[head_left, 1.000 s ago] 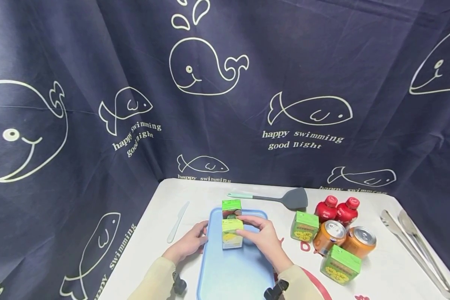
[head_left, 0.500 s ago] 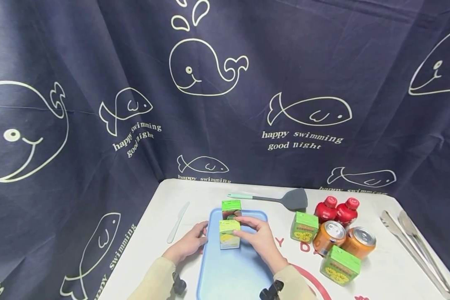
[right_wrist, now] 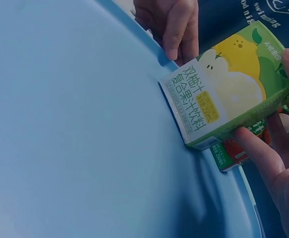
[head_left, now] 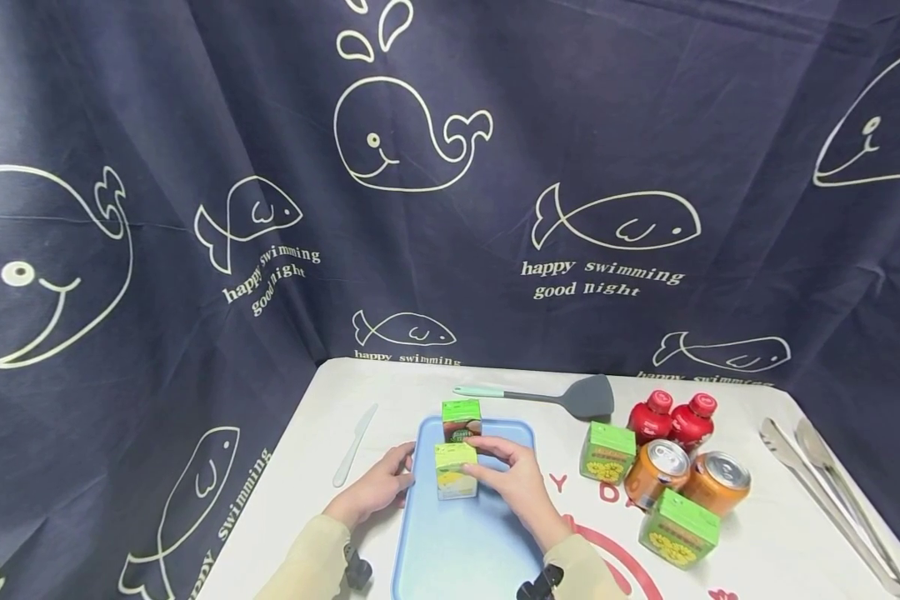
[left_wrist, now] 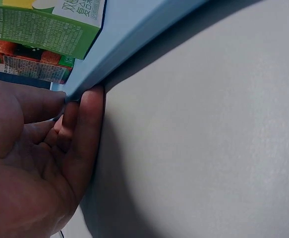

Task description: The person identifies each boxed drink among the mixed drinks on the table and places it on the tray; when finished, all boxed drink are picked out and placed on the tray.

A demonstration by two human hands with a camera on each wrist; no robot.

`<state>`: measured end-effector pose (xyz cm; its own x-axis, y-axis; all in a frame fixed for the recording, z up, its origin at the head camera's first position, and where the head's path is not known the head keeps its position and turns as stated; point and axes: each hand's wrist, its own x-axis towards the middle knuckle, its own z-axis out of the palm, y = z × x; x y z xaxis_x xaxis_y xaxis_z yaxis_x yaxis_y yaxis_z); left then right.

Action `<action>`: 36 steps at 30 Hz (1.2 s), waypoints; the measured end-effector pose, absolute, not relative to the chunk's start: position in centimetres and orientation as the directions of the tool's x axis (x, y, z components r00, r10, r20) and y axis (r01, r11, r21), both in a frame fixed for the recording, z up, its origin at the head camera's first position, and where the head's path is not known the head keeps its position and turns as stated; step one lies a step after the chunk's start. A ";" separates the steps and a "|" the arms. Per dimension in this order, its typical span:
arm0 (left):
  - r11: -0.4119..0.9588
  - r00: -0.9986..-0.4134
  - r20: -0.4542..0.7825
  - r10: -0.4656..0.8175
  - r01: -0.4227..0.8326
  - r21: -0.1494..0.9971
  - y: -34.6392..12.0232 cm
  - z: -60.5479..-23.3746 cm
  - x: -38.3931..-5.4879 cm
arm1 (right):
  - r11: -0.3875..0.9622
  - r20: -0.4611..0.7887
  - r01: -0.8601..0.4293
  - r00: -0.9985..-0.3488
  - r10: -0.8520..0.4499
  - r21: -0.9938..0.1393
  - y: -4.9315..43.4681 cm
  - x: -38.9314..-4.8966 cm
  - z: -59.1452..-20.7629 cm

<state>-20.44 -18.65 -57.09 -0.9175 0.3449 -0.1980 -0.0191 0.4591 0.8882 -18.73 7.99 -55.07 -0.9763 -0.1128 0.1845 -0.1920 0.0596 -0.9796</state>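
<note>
My right hand (head_left: 521,483) holds a yellow-green juice carton (head_left: 456,479) upright over the far part of a light blue tray (head_left: 465,550). In the right wrist view, the thumb and fingers span the carton's (right_wrist: 223,84) upper part. Just behind it stands a green-topped carton (head_left: 462,421) with red fruit on its front, partly hidden. At the tray's left side, my left hand (head_left: 375,487) pinches the rim; the left wrist view shows its thumb and fingertips meeting at the tray edge (left_wrist: 117,54).
A pale knife (head_left: 356,446) lies left of the tray, and a spatula (head_left: 585,397) lies behind it. To the right stand two green cartons (head_left: 607,454), two orange cans (head_left: 658,471) and two red bottles (head_left: 651,421). Metal tongs (head_left: 832,500) lie at the right edge.
My right hand has moved the yellow-green carton slightly left and a little nearer, so it sits more in front of the other carton. My left hand stays at the rim.
</note>
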 end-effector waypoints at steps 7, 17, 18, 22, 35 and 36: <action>0.460 -0.920 -0.197 0.340 -0.020 0.888 -18.7 -56.9 -20.4 | 0.084 0.227 -0.236 -0.969 -0.100 -0.968 7.8 -18.4 -55.3; 0.470 -0.916 -0.193 0.351 -0.006 0.883 -18.9 -56.7 -20.3 | 0.019 0.260 -0.267 -0.951 -0.168 -0.964 8.3 -18.3 -55.1; 0.466 -0.917 -0.190 0.351 -0.005 0.885 -18.8 -56.7 -20.3 | 0.016 0.266 -0.273 -0.947 -0.177 -0.962 8.4 -18.3 -55.0; 0.454 -0.920 -0.190 0.342 -0.015 0.891 -18.7 -56.5 -20.3 | 0.013 0.287 -0.295 -0.937 -0.197 -0.955 9.1 -18.2 -54.6; 0.459 -0.918 -0.197 0.343 -0.019 0.888 -18.8 -56.7 -20.3 | 0.007 0.354 -0.362 -0.916 -0.189 -0.932 11.5 -17.7 -54.2; 0.457 -0.918 -0.202 0.342 -0.025 0.889 -18.7 -56.7 -20.3 | 0.006 0.362 -0.369 -0.914 -0.185 -0.929 11.7 -17.6 -54.1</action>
<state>-20.33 -18.74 -56.68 -0.9177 0.3420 -0.2021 -0.0254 0.4572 0.8890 -17.61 11.75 -54.13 -0.9136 -0.1847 0.3621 -0.3694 0.0055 -0.9292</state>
